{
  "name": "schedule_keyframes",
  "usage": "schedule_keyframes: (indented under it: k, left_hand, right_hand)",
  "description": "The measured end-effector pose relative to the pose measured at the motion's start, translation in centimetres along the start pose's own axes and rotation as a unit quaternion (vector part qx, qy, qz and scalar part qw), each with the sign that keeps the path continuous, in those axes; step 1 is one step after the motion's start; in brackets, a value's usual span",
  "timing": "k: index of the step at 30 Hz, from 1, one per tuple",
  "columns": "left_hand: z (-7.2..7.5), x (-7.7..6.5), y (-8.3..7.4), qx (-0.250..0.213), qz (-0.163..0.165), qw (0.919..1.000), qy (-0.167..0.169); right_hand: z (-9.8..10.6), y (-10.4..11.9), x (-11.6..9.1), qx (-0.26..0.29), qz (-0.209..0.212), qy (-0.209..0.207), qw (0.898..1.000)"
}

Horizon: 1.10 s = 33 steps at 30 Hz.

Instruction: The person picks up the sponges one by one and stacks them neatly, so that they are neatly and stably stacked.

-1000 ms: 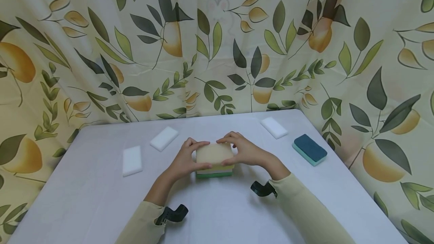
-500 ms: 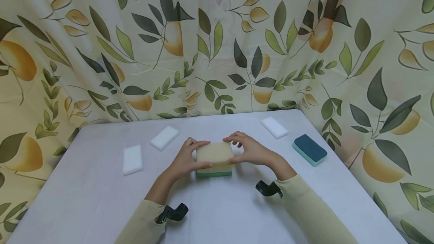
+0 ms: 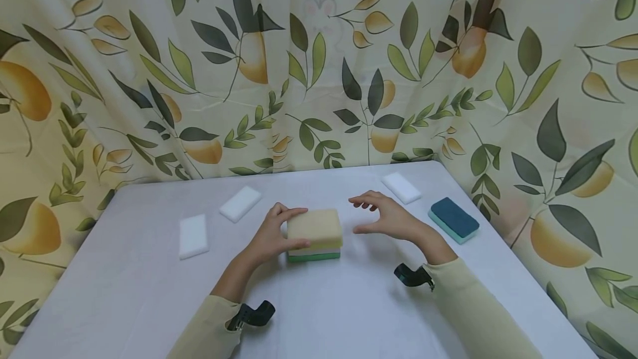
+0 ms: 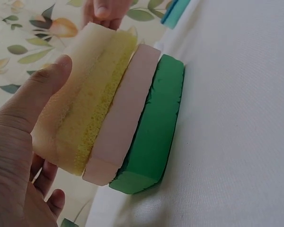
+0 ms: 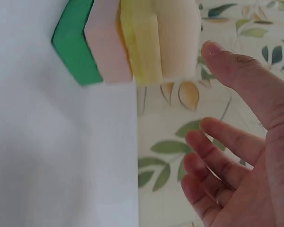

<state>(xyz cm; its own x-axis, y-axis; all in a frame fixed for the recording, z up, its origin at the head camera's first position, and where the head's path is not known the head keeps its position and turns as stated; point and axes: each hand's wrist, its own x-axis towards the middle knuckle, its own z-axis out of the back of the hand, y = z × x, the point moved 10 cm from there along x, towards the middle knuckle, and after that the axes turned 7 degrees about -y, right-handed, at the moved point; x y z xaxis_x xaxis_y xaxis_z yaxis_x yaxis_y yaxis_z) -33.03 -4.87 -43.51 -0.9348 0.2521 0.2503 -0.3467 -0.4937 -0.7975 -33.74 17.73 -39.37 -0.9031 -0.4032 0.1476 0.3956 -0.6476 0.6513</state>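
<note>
A little pile [image 3: 315, 241] sits on the white tabletop [image 3: 319, 314]. The green block [image 4: 154, 127] is at the bottom, the pink block [image 4: 125, 113] lies on it, and the cream-and-yellow sponge [image 3: 315, 227] is on top. Say the pile is the middle of a clock, with 12 o'clock at the far side. The left hand [image 3: 271, 234] is at 9 o'clock, and its grip is pinching the top sponge, thumb at the near side and a finger at the far side. It hides a bit of the sponge's 9 o'clock end. The right hand [image 3: 386, 218] is up near 3 o'clock, apart from the pile; its grip is loose, with softly bent fingers and nothing in it. Past it, also near 3 o'clock, lies a blue sponge [image 3: 453, 219], so that hand is between it and the pile. One white block [image 3: 401, 188] is at 2 o'clock, near the right hand. A second white block [image 3: 193, 236] is at 9 o'clock, and a third white block [image 3: 241, 204] is at 10 o'clock, both past the left hand. A curtain [image 3: 319, 109] with fruit and leaves hangs behind, at 12 o'clock.
</note>
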Motion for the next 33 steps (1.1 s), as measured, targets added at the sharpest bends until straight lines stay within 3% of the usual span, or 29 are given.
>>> schedule_keyframes:
  k: [10, 18, 33]
  left_hand:
    - [0.0, 0.0, 0.0, 0.003, 0.002, 1.0000, -0.004]
    - [0.0, 0.0, -0.2, 0.012, 0.000, 0.9999, -0.005]
    - [0.0, -0.1, 0.0, 0.007, 0.003, 0.9999, -0.009]
  right_hand:
    - [5.7, -5.0, -2.5, -0.056, -0.055, -0.059, 0.995]
    - [9.6, -9.0, -5.1, -0.102, -0.110, -0.086, 0.985]
    - [13.1, -16.6, -9.4, -0.137, -0.201, -0.137, 0.960]
